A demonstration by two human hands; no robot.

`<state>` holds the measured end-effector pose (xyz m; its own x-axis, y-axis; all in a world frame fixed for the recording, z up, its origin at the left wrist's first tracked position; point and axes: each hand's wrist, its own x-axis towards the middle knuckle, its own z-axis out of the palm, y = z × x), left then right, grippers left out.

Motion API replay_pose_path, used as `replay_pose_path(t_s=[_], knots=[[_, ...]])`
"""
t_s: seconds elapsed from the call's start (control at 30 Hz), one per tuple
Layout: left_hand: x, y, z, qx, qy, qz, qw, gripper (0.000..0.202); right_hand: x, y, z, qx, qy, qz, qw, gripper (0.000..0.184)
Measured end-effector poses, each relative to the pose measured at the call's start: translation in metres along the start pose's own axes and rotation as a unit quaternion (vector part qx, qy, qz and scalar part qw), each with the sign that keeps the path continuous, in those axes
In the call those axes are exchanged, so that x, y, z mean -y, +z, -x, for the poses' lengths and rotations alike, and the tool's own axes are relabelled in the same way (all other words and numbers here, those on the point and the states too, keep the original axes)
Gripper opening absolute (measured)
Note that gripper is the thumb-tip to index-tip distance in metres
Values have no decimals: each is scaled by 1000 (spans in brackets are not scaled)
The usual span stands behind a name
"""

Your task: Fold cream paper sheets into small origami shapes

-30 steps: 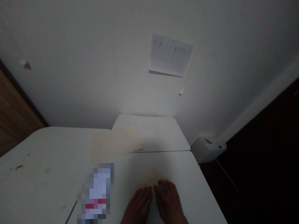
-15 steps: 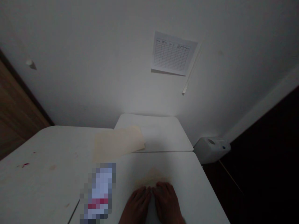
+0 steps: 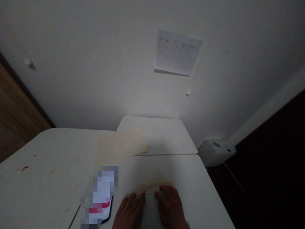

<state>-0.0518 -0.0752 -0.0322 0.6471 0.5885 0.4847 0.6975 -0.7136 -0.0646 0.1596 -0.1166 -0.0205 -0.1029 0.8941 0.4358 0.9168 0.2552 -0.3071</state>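
My left hand (image 3: 130,210) rests palm down on the white table, fingers apart, their tips on a thin pale edge. Beside it my right hand (image 3: 170,205) also lies palm down, its fingers slightly bent and touching the same edge. Just beyond the fingertips shows a faint beige, thin sheet-like patch (image 3: 157,183); dim light hides whether it is paper or a stain. A phone (image 3: 103,190), mostly pixelated, lies left of my left hand. Farther back are cream paper sheets (image 3: 121,144).
The white tabletop (image 3: 190,184) has seams and small red marks on its left part. A printed table sheet (image 3: 177,52) hangs on the wall behind. To the right stands a white plastic container (image 3: 215,152); a wooden panel (image 3: 11,117) is at the left.
My left hand has slid left, away from my right hand, opening a gap where the pale edge shows. The right hand has hardly moved.
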Motion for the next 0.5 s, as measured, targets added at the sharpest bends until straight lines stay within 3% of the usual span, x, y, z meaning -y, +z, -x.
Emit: replay_pose_path(t_s=[0.17,0.33,0.4,0.5], knots=[[11,-5,12,4,-45,-2,999,39,-1,-1,-1,6,-6,1,1000,45],[8,5,11,-54,-45,-9,998,33,-1,0,-2,-2,-7,8,1000,37],[4,11,4,-77,-33,-14,996,36,0,1,-2,0,-6,10,1000,35],[-3,18,-8,-64,30,3,997,46,0,2,-2,5,-4,12,1000,35]])
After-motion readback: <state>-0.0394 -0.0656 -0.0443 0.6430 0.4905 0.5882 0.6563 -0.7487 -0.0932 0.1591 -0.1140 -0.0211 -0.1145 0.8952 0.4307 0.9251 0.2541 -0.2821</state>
